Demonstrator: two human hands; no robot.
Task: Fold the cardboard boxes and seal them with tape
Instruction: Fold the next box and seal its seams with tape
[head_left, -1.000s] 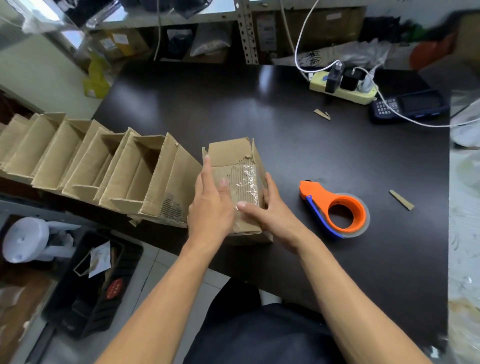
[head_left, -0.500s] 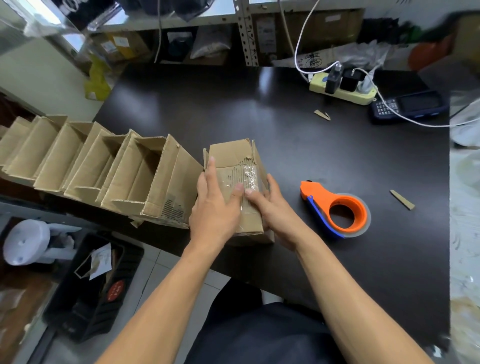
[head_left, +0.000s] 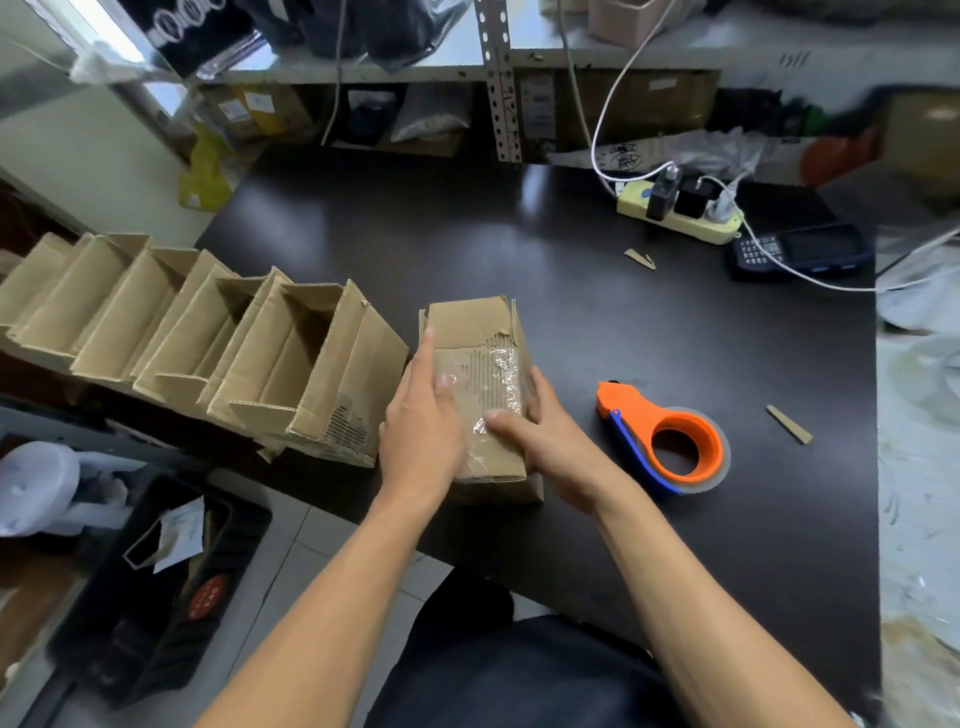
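On dark table, flat left hand and right hand pressing tape onto cardboard box; gripping nothing; likely next, orange tape dispenser or fresh box

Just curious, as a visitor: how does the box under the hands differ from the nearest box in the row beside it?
The box under the hands is closed, taped and torn on top; the nearest row box gapes open, untaped. Both hands touch the first, none the second. Both are brown corrugated cardboard.

Left hand: flat, fingers straight, pressing down.
Right hand: fingers extended, thumb inward.
Forearms: bare, converging.
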